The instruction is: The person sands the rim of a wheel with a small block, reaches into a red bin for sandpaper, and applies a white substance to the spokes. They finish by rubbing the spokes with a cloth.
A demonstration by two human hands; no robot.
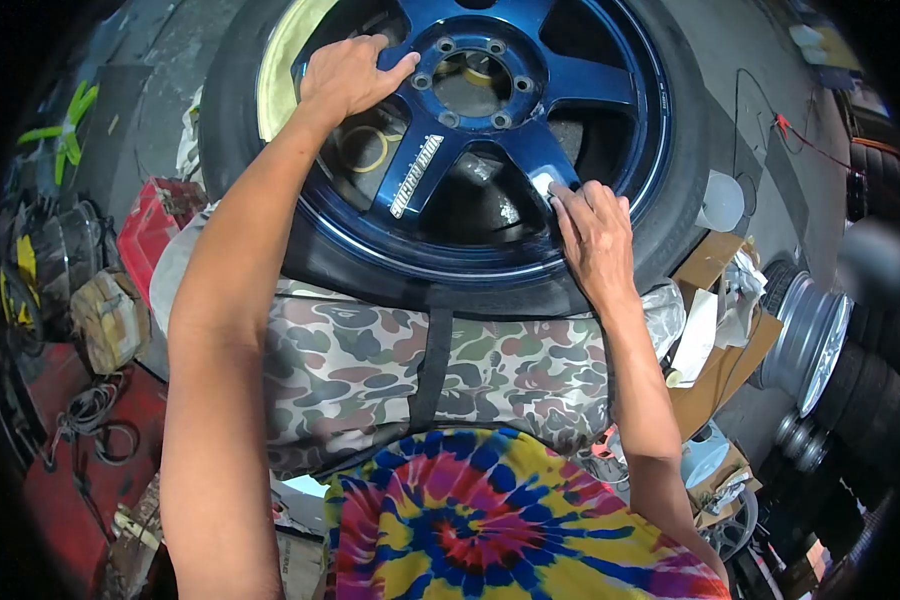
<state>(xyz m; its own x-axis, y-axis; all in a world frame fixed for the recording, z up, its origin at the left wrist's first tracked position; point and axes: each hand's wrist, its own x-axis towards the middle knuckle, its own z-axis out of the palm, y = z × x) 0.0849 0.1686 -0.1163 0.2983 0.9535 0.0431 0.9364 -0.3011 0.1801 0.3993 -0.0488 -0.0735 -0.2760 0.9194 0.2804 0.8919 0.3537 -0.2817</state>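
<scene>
A blue multi-spoke wheel [530, 150] lies face up inside a black tyre [685, 120]. White lettering runs along one of its spokes. My left hand [350, 78] grips an upper left spoke, its thumb stretched toward the hub and the other fingers curled over the spoke. My right hand [600, 235] is at the outer end of the lower right spoke, fingers close together and fingertips pressed down beside a whitish patch [543, 184]. Whatever may be under those fingertips is hidden. Pale yellow masking material [282, 75] covers the rim's upper left edge.
A camouflage-patterned padded bundle [350, 345] with a black strap lies between me and the tyre. Left are a red crate [160, 225] and coiled cable [95, 415]. Right are a translucent cup [720, 202], cardboard [715, 262], a silver wheel [805, 335] and stacked tyres.
</scene>
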